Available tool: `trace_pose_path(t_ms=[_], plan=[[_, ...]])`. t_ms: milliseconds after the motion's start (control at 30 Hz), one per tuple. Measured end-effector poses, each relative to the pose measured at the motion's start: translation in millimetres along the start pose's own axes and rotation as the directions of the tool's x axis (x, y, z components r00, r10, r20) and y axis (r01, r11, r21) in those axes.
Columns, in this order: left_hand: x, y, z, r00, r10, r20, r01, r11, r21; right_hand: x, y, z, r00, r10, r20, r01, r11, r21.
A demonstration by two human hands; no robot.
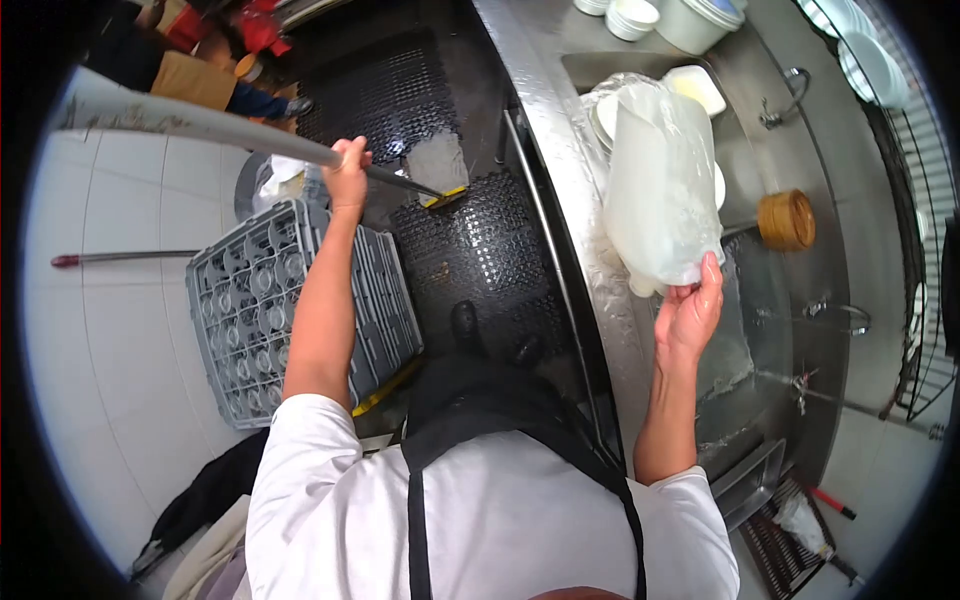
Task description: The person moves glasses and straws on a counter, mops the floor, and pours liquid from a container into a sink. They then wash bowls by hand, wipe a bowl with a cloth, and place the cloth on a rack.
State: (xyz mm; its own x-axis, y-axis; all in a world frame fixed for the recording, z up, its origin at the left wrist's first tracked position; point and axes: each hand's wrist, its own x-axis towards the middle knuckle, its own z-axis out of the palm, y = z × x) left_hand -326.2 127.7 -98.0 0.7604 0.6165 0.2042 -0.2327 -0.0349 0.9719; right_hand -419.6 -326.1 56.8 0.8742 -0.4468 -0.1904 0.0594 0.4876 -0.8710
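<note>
My left hand is wrapped round the long grey pole of a mop, whose yellow-edged head rests on the black rubber floor mat. At the sink's left side, my right hand grips the lower end of a large translucent plastic jug, tilted with its neck toward me. Behind the jug lie white dishes and a white tub in the sink basin. To the right of the jug is a round wooden-looking container.
A grey rack of glasses stands on my left beside the tiled wall. The steel counter edge runs along my right, with stacked white bowls and a bucket at its far end. Another person is at the upper left.
</note>
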Motion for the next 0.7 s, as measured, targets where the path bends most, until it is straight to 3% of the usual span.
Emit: trace_pose_path(t_ms=[167,300,433,567,700], plan=[[11,1,-9,0.999,0.021,0.035,-0.021,1.0,0.012,-14,45,73,0.988,0.111,0.106,-0.108,0.993,-0.038],[16,2,-25,1.0,-0.001,0.021,0.002,0.999,-0.037,-15,101,87,0.951,0.215,0.222,-0.172,0.965,-0.197],[11,6,-41,1.0,0.019,0.002,-0.019,1.0,-0.019,-5,181,83,0.911,0.247,0.331,-0.06,0.872,-0.486],[0,9,-56,1.0,0.003,0.021,-0.002,0.999,-0.052,4,250,75,0.888,0.318,0.332,0.039,0.667,-0.744],[-11,9,-63,1.0,0.007,0.02,-0.006,0.999,-0.048,7,290,64,0.896,0.315,0.312,0.115,0.515,-0.849]])
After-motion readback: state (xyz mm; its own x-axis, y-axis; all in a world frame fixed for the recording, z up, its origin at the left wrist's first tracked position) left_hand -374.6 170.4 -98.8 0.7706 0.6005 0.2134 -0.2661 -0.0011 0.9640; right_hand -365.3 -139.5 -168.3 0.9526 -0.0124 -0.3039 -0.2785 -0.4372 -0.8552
